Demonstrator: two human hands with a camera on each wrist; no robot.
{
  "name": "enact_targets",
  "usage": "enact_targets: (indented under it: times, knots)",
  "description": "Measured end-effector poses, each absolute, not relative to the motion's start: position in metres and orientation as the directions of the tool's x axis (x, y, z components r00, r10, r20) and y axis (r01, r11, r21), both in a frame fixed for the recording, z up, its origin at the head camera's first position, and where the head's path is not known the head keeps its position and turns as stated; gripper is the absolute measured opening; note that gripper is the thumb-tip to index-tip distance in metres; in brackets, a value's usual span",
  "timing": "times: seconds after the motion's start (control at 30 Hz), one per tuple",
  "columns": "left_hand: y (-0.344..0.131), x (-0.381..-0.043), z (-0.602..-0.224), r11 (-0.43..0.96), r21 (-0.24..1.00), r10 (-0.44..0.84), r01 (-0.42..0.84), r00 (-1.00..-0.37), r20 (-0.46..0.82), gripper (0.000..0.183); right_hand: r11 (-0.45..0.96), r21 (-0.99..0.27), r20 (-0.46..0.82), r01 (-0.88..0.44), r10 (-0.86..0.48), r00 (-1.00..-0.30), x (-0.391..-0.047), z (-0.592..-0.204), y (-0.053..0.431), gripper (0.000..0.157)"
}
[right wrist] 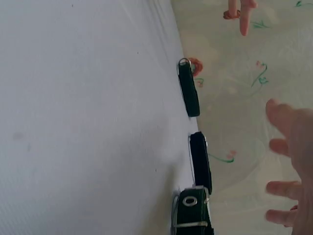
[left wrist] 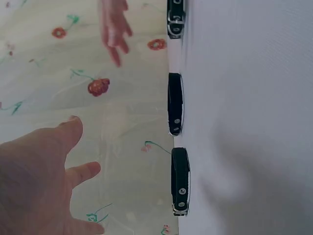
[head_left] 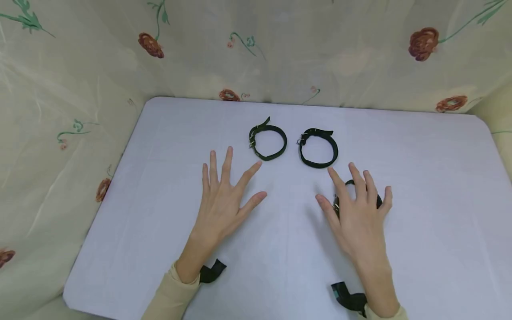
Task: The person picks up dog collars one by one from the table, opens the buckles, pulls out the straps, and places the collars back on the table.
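Three dark buckled collars, each fastened into a ring, stand on the white table. The left collar [head_left: 285, 141] has its strap end sticking up at the back. Beside it stands the middle collar [head_left: 336, 153], its buckle on the left side. The right collar [head_left: 379, 202] is mostly hidden under my right hand [head_left: 358, 218], which hovers over it with fingers spread. My left hand [head_left: 222, 204] is held above the table with fingers spread, nearest the left collar and holding nothing. In the right wrist view, the right collar's buckle and metal eyelet [right wrist: 190, 201] show close up.
The white table [head_left: 160, 178] has rounded corners. A pale curtain [head_left: 296, 53] with printed flowers hangs behind it and along the left side. Black wrist-worn pieces, such as the one on the left wrist [head_left: 212, 271], stick out near both sleeves.
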State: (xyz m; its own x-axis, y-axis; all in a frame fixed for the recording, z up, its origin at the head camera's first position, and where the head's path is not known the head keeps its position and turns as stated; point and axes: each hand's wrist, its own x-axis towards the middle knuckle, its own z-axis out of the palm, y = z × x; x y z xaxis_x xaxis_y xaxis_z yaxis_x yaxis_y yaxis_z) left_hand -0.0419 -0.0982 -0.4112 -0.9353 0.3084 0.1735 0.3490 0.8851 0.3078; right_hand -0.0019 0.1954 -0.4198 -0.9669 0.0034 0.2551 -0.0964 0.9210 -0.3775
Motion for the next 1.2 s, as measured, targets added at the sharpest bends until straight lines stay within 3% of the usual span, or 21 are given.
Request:
enact_targets:
  times: [0.23,0.83,1.0,1.2]
  knots:
    - [-0.097,-0.041,-0.411,0.821,0.453,0.334,0.347,-0.936,0.113,0.062,0.922,-0.386,0.200,0.004,0.088,-0.976,-0.002,-0.429,0.210,0.035]
    - [-0.094,-0.035,-0.411,0.555,0.805,0.318,0.211,-0.948,0.029,0.050,0.904,-0.387,0.190,0.182,0.271,-0.944,-0.007,-0.445,0.229,0.040]
    - [-0.094,-0.032,-0.414,0.506,0.847,0.316,0.160,-0.949,-0.010,0.043,0.906,-0.384,0.222,0.176,0.276,-0.935,-0.006,-0.445,0.229,0.029]
    - [-0.092,-0.030,-0.413,0.471,0.871,0.337,0.139,-0.941,-0.031,0.037,0.885,-0.426,0.168,0.185,0.279,-0.945,-0.002,-0.431,0.224,0.022]
